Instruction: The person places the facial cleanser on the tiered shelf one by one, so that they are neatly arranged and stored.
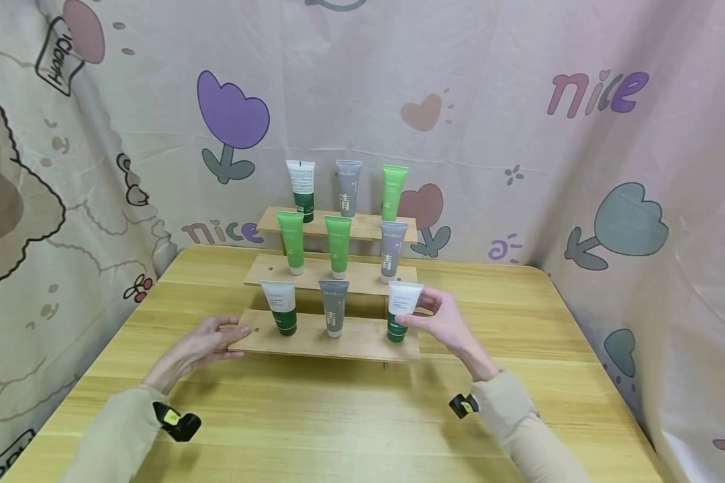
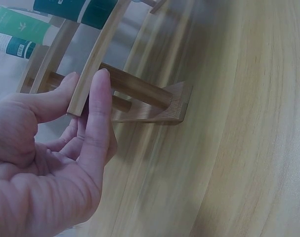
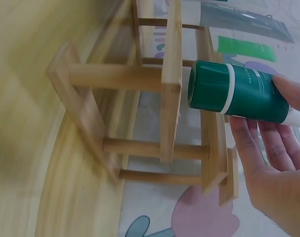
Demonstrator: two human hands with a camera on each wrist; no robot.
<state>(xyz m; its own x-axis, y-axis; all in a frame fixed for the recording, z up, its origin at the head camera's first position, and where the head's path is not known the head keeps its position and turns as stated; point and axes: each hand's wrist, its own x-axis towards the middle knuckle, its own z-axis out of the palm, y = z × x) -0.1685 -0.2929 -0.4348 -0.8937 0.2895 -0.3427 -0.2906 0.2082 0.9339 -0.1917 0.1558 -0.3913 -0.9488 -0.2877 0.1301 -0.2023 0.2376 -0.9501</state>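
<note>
A three-tier wooden display rack point(image 1: 362, 345) stands on the table with three squeeze tubes on or at each tier. My left hand point(image 1: 211, 345) pinches the left end of the lowest board, thumb on top and fingers beneath, as the left wrist view point(image 2: 65, 143) shows. At the right end of that board, my right hand point(image 1: 444, 322) holds a white-and-green squeeze tube point(image 1: 403, 300) between thumb and fingers. Its green cap point(image 3: 206, 86) points down, and in the right wrist view a narrow gap shows between cap and board.
Also on the lowest tier are another white-and-green tube point(image 1: 280, 298) and a grey tube point(image 1: 334, 302). Green tubes point(image 1: 338, 245) and a grey-blue one point(image 1: 391, 248) fill the middle tier. A printed curtain point(image 1: 471, 147) hangs behind the wooden table point(image 1: 314, 429).
</note>
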